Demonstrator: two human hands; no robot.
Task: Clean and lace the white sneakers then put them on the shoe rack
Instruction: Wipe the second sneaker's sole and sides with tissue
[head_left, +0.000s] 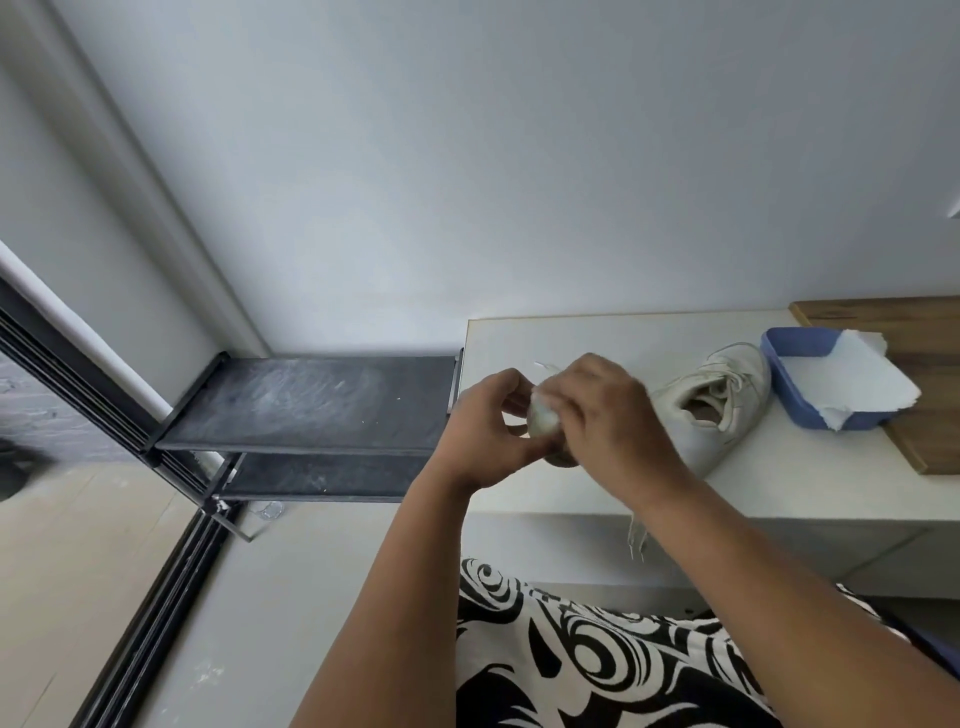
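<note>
Both hands meet over the left end of the white table (810, 483). My left hand (485, 431) grips a white sneaker (543, 423) that my two hands mostly hide. My right hand (608, 410) curls over the top of it; whether it pinches a lace or a cloth I cannot tell. A thin white lace end (545, 367) pokes out above the hands, and more lace (636, 535) hangs over the table's front edge. The second white sneaker (711, 410) lies on the table just right of my hands, opening toward me. The black shoe rack (306, 402) stands left of the table.
A blue tray (800, 410) with white paper towel (862, 379) in it sits at the table's right end, partly on a wooden board (930, 431). The rack's dusty top shelf holds nothing. A black-and-white patterned fabric (597, 649) covers my lap below. A black door frame (156, 571) runs along the left.
</note>
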